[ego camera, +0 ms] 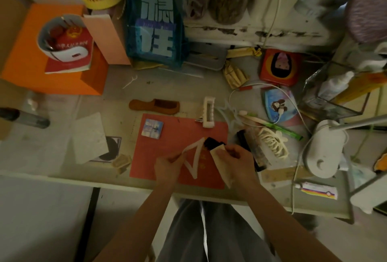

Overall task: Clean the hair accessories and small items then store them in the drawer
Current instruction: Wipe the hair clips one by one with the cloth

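Pale cluttered table (117, 98), seen from above. Near its front edge, centre: a flat red mat (180, 136). Over the mat — left hand (167, 164), fingers closed on one end of a white triangular open-frame hair clip (193, 157); right hand (236, 160), fingers pinched on a folded cream wipe (219, 163) pressed to the clip's dark tip (211, 142). On the mat's left part: a small blue-and-white square item (152, 130). At the mat's back edge: a cream rectangular claw clip (209, 112), and beside it, off the mat, a brown wooden comb (155, 106). Right of the mat: a large cream openwork claw clip (272, 144). Back left corner — an orange box (27, 52). Right edge: a white desk lamp base (324, 148).
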`<move>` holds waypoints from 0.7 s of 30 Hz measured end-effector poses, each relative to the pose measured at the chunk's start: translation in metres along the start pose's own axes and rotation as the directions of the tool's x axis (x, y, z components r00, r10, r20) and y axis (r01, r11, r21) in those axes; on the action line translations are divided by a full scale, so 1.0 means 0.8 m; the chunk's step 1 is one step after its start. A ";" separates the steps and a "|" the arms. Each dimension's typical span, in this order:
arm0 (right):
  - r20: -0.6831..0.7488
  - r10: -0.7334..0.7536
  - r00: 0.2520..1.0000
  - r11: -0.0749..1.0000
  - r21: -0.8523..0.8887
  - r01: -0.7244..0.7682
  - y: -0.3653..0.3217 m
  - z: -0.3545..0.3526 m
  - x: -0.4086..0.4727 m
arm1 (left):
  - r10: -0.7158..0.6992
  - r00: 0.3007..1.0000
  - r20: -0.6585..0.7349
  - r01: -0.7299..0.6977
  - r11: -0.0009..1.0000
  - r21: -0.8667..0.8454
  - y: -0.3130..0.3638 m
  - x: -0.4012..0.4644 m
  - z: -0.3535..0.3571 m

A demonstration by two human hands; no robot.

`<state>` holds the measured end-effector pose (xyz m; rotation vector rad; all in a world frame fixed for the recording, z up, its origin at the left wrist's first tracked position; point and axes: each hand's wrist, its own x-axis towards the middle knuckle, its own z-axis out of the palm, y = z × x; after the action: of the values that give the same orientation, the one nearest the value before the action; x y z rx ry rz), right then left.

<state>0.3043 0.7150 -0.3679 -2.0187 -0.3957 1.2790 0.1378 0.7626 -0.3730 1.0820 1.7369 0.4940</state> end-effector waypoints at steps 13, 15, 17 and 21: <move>-0.010 -0.290 0.957 0.910 0.305 0.279 -0.119 -0.003 -0.061 | 0.283 0.958 0.043 -0.256 0.914 -0.314 0.153 -0.051 -0.038; -0.049 -0.324 0.945 0.889 0.327 0.321 -0.137 -0.004 -0.068 | 0.307 0.951 0.050 -0.263 0.880 -0.395 0.178 -0.059 -0.041; -0.096 -0.354 0.930 0.857 0.366 0.363 -0.154 -0.005 -0.073 | 0.322 0.946 0.046 -0.270 0.856 -0.440 0.201 -0.066 -0.046; -0.176 -0.444 0.879 0.761 0.444 0.473 -0.195 -0.017 -0.092 | 0.305 0.949 0.082 -0.220 0.825 -0.521 0.238 -0.072 -0.053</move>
<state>0.2992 0.7762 -0.2065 -1.4170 -0.4611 0.8904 0.1894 0.8193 -0.1846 0.9444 1.2121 0.9522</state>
